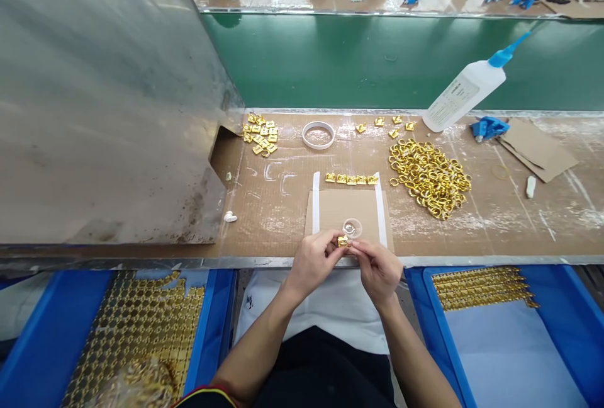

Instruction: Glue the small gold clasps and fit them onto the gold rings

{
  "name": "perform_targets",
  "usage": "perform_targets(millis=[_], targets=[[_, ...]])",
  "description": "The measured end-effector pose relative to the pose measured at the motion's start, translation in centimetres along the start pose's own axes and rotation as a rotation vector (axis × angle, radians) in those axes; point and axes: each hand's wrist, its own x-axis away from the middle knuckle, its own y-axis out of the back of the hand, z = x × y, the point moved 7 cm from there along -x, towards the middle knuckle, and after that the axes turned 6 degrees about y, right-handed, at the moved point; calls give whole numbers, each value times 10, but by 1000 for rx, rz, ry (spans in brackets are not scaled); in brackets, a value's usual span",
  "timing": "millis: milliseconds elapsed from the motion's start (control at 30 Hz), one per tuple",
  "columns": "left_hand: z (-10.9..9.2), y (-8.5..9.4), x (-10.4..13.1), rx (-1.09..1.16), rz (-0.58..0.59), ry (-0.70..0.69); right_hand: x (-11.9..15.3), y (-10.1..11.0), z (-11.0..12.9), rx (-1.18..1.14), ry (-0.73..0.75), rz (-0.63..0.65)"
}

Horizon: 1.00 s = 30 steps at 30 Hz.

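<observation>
My left hand (pixel 315 263) pinches a small gold square piece (pixel 342 241) at the front edge of the cardboard-covered bench. Close beside it, my right hand (pixel 380 267) has its thumb and fingers pressed together at the piece's right side; what they grip is too small to make out. Just behind the fingertips is a small clear round dish (pixel 352 228) on a cardboard pad (pixel 349 206) with white tape strips. A row of gold square pieces (pixel 352 179) lies across the pad's far end. To the right is a heap of gold rings (pixel 431 175).
A metal housing (pixel 108 106) stands at the left. Behind are loose gold squares (pixel 260 134), a tape roll (pixel 318 135), and a tilted bottle (pixel 465 93). Blue trays (pixel 219 313) (pixel 425 307) flank my lap. Across the green belt (pixel 330 62), other people's hands show.
</observation>
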Motion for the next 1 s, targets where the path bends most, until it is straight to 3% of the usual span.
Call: perform_targets(millis=[1000], targets=[[-1, 1, 0, 5, 44, 6, -4, -1, 1, -44, -3, 1]])
